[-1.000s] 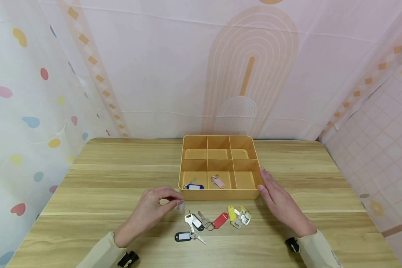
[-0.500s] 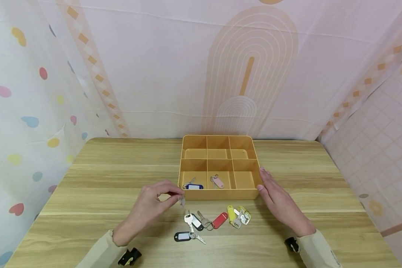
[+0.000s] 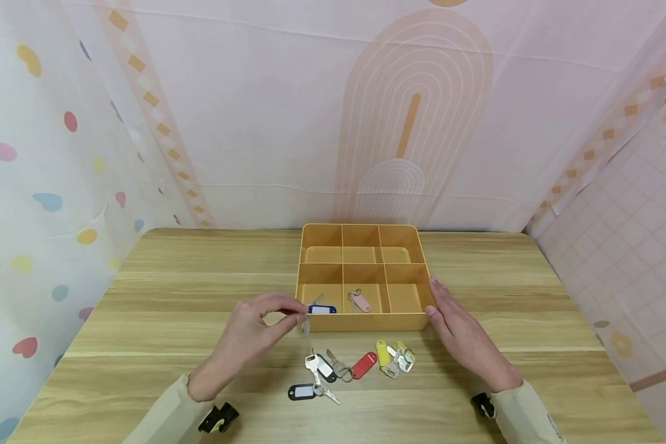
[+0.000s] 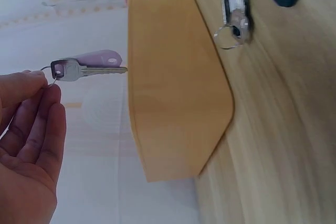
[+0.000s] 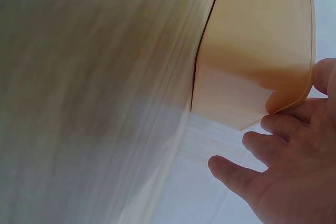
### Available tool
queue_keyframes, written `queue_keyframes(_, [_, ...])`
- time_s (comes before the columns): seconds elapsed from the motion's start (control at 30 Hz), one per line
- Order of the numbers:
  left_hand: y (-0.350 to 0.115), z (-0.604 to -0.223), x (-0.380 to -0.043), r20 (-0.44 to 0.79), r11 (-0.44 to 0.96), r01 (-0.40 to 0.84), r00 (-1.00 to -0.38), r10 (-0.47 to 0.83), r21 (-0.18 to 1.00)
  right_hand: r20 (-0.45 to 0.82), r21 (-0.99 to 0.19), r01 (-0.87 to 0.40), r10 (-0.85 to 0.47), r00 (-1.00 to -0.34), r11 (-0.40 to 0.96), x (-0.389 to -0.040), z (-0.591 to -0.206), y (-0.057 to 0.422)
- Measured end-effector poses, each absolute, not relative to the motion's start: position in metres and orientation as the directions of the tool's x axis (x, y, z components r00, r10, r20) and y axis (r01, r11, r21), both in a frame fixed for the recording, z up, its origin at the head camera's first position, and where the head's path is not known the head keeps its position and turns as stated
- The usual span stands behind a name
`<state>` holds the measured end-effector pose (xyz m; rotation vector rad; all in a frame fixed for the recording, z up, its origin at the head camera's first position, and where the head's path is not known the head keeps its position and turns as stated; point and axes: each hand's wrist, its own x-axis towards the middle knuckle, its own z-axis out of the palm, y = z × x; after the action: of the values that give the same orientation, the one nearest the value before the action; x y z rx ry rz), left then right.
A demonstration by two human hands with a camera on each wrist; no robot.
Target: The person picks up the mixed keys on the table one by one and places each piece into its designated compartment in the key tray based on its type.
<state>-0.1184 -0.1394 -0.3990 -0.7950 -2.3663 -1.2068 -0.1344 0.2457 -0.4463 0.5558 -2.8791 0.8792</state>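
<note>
My left hand (image 3: 252, 327) pinches the ring of a key (image 4: 71, 71) with a light purple tag (image 4: 102, 57), held up just off the front left corner of the yellow compartment box (image 3: 369, 322). In the left wrist view the key points toward the box's rim. My right hand (image 3: 466, 339) rests against the box's right front corner, fingers mostly straight. A key tag in blue (image 3: 322, 309) lies with its key in the front left compartment. The front middle one contains a pink key tag (image 3: 362, 302) and key.
In front of the box lie several keys with tags: a red tag (image 3: 364, 365), yellow tags (image 3: 383, 354), a black tag (image 3: 301, 392) and a dark green-rimmed tag (image 3: 326, 369). A patterned curtain (image 3: 244, 123) hangs behind the wooden table (image 3: 216, 271).
My left hand has lifted the key and purple tag a little, up and toward the box's front left corner. The right hand and the box have not moved.
</note>
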Motion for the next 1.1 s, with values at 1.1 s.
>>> queue_keyframes(1.1, [-0.128,-0.363,-0.185,0.487,0.411,0.533,-0.845,0.22,0.739,0.182,-0.515,-0.368,-0.321,-0.929,0.774,-0.134,-0.447,0.246])
